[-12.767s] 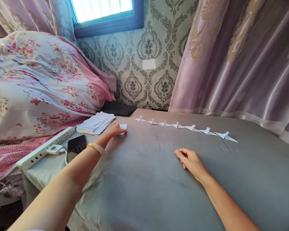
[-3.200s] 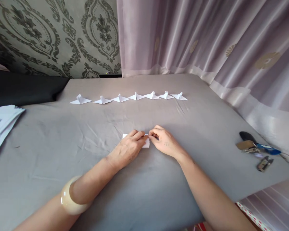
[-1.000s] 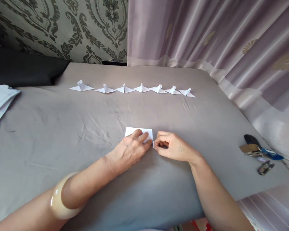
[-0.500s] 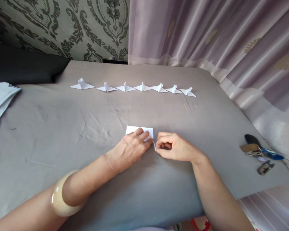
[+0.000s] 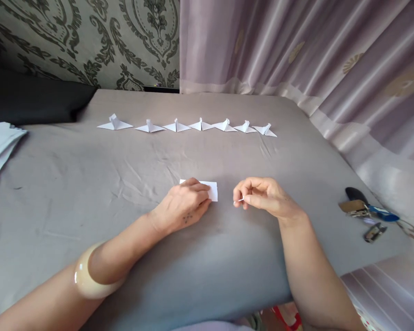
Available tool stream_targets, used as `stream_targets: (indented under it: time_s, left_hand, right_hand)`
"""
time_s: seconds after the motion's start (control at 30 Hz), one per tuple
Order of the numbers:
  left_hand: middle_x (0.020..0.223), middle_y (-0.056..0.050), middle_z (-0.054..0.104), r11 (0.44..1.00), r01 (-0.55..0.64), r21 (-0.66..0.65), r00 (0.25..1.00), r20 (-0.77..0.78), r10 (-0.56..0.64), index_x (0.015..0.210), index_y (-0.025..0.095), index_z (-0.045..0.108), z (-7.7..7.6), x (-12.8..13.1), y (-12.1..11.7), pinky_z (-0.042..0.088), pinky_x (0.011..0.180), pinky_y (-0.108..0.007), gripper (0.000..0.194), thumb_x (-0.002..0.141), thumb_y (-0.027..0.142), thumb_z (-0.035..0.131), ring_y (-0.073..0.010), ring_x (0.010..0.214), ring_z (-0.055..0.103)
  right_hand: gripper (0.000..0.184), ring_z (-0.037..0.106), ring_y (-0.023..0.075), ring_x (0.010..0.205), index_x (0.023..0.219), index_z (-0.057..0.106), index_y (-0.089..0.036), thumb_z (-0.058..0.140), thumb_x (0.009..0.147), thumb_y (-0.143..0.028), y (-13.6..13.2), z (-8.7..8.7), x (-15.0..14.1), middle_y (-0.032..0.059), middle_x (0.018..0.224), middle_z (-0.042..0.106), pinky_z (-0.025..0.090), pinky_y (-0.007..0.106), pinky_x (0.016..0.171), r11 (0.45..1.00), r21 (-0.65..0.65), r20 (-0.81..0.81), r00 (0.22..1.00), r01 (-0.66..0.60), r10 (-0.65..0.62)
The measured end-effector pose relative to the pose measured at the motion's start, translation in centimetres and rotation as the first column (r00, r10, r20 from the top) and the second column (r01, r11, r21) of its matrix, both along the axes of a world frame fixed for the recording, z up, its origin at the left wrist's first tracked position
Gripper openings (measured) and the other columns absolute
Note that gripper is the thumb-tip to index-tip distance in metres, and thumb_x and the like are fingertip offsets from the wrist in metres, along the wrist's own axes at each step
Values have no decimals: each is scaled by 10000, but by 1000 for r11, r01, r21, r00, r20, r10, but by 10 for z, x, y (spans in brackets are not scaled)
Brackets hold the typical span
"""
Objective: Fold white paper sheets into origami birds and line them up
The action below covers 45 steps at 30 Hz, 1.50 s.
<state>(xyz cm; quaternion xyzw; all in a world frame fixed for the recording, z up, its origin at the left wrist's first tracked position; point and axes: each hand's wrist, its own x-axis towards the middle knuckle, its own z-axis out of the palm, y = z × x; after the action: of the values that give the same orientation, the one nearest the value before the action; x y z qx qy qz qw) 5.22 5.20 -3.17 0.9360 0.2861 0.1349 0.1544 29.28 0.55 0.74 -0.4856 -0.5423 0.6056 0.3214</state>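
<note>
My left hand (image 5: 182,201) is closed over a small white folded paper (image 5: 213,192) on the grey cloth. The fingers hide most of it; its right end and a bit of its top edge show. To the right, apart from that paper, my right hand (image 5: 264,197) pinches a thin white paper strip (image 5: 240,200) between thumb and fingers, slightly above the cloth. A pale bangle (image 5: 86,278) circles my left forearm.
Several folded white paper figures (image 5: 200,125) stand in a row across the far part of the grey-covered table (image 5: 131,253). White sheets (image 5: 0,149) and a black cloth (image 5: 37,99) lie at left. Keys (image 5: 360,211), scissors (image 5: 382,213) and a nail clipper (image 5: 375,232) lie at right.
The strip was attached at or beside the paper's right edge; now it is apart in my right hand, which has moved right and turned. My left hand has rolled over and curled more.
</note>
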Motion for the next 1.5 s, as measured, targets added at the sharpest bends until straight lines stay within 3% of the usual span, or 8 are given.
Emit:
stream_targets:
  time_s: [0.17, 0.37, 0.5, 0.73, 0.97, 1.07, 1.23, 1.5]
  left_hand:
    - [898, -51, 691, 907, -187, -376, 912, 277, 303, 870, 169, 666, 11, -4, 13, 481, 657, -243, 231, 898, 285, 468, -157, 763, 622]
    - [764, -28, 664, 682, -416, -602, 689, 281, 669, 871, 154, 682, 9, -29, 49, 422, 609, -246, 339, 807, 455, 540, -165, 704, 587]
    - [711, -16, 655, 623, -389, -678, 701, 220, 678, 822, 162, 682, 3, -39, 64, 400, 556, -237, 355, 726, 492, 594, -143, 613, 549]
    - [808, -51, 658, 886, -339, -316, 905, 147, 398, 791, 181, 683, 14, -31, 30, 469, 676, -284, 235, 793, 364, 536, -180, 707, 597]
    - [1033, -73, 643, 991, -110, 73, 992, 72, 105, 1004, 202, 661, -10, -26, -5, 505, 832, -317, 169, 885, 281, 569, -201, 945, 596]
    - [979, -62, 642, 973, -110, 205, 994, 33, 105, 924, 190, 658, -13, -26, -8, 500, 813, -296, 216, 955, 239, 450, -175, 911, 579]
    - [935, -67, 632, 938, -64, 341, 995, -48, 85, 917, 167, 631, -10, -26, -10, 497, 763, -306, 234, 962, 169, 401, -184, 892, 569]
    - [1094, -81, 638, 981, -130, 143, 987, 111, 115, 1028, 171, 619, -27, -37, -3, 524, 834, -304, 293, 936, 90, 353, -196, 996, 576]
  right_hand:
    - [131, 552, 116, 592, 717, 537, -194, 630, 775, -265, -28, 12, 27, 8, 737, 600, 463, 270, 584, 988, -81, 146, 982, 130, -117]
    - [88, 624, 170, 715, 739, 717, -210, 632, 745, -235, -130, 41, 64, 49, 772, 658, 474, 271, 653, 886, -440, 377, 866, -145, 329]
    - [134, 652, 214, 910, 730, 779, -260, 656, 708, -212, -167, 56, 69, 84, 1085, 662, 478, 293, 764, 845, -507, 431, 800, -169, 419]
    - [239, 623, 198, 816, 814, 706, -224, 526, 864, -372, -84, 26, 30, 30, 845, 699, 466, 303, 763, 999, 10, 594, 804, -43, 29]
    - [187, 579, 188, 999, 989, 660, -193, 521, 874, -242, 22, -23, -58, 71, 1063, 642, 423, 315, 882, 902, 415, 620, 763, -120, -184]
    - [163, 553, 216, 1012, 982, 623, -192, 577, 854, -281, 29, -27, -74, 91, 1049, 606, 412, 318, 838, 884, 435, 744, 620, -170, -247]
    - [165, 590, 186, 793, 928, 576, -205, 553, 849, -348, 24, -33, -72, 49, 865, 638, 377, 265, 652, 938, 340, 779, 578, -64, -243]
    - [196, 605, 179, 748, 754, 623, -215, 529, 823, -372, 19, -29, -72, 28, 775, 671, 379, 269, 634, 991, 126, 795, 594, 35, -122]
